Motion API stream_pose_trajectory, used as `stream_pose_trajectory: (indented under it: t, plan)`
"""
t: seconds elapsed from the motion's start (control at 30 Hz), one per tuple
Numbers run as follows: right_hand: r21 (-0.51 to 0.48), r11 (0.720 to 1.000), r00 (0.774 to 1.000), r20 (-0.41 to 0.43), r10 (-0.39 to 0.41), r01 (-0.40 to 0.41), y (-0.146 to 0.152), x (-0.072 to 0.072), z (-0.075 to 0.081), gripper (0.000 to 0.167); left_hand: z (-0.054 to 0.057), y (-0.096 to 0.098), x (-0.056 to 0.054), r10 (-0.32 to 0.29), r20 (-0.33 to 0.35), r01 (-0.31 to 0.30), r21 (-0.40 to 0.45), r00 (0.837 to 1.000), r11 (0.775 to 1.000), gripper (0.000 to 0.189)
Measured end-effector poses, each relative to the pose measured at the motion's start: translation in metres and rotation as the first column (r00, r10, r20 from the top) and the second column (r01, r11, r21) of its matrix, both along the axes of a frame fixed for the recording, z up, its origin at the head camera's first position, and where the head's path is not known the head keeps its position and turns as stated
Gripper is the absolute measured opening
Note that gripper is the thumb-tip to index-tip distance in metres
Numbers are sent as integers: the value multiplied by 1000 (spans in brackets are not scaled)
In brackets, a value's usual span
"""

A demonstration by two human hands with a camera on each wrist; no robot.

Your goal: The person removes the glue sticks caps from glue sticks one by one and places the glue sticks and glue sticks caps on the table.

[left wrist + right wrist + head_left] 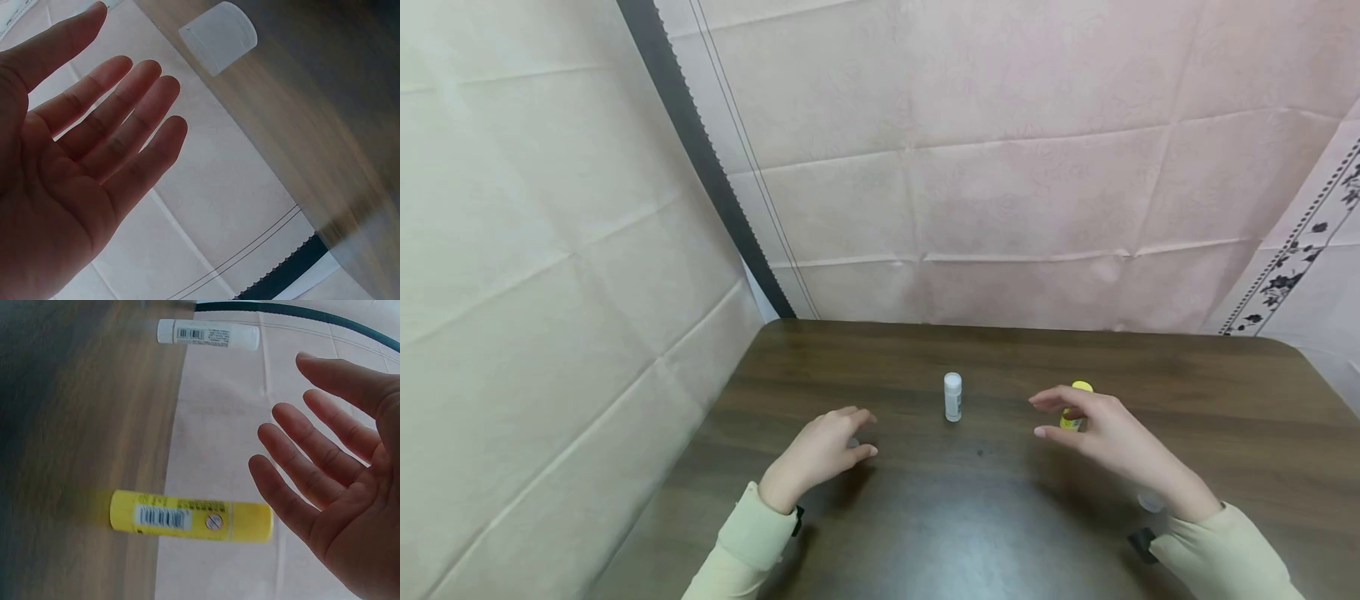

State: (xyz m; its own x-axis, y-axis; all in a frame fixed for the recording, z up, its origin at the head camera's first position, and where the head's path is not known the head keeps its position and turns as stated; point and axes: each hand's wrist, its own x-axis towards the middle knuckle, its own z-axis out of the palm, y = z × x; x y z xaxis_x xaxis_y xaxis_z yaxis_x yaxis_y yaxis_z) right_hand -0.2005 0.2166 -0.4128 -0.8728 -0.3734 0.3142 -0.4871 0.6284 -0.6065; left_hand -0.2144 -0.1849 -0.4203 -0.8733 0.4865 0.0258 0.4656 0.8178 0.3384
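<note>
Dark wood-grain table [895, 542], creased pale cloth [1015, 200] hanging far and left: white stick [952, 397] stands mid-table, yellow stick [250, 520] stands right, just beyond the right hand [1105, 429], translucent cylinder [222, 37] near the left hand [816, 454], both hands empty, thumbs apart from fingers.

Brown wood-look table [880, 350] in front of me, w/ rounded far corners — pale creased cloth [1015, 200] hung behind it, another sheet [550, 317] on my L. Dark jagged-edged strip [703, 150] slants btwn them — blk floral border [1281, 283] far R, nr the table's corner.
</note>
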Motion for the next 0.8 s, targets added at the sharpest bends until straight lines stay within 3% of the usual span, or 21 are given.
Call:
stream_pose_trajectory:
  t: [0.3,0.8]
  plan:
    - [-10,1000,997,71,5,-4,-10,-12,-4,36,1,5,-1,-13,-15,13,-20,1000,1000,40]
    - [-60,997,991,119,54,-47,-31,-33,-13,43,-4,8,-2,-44,-45,42,-36,998,998,40]
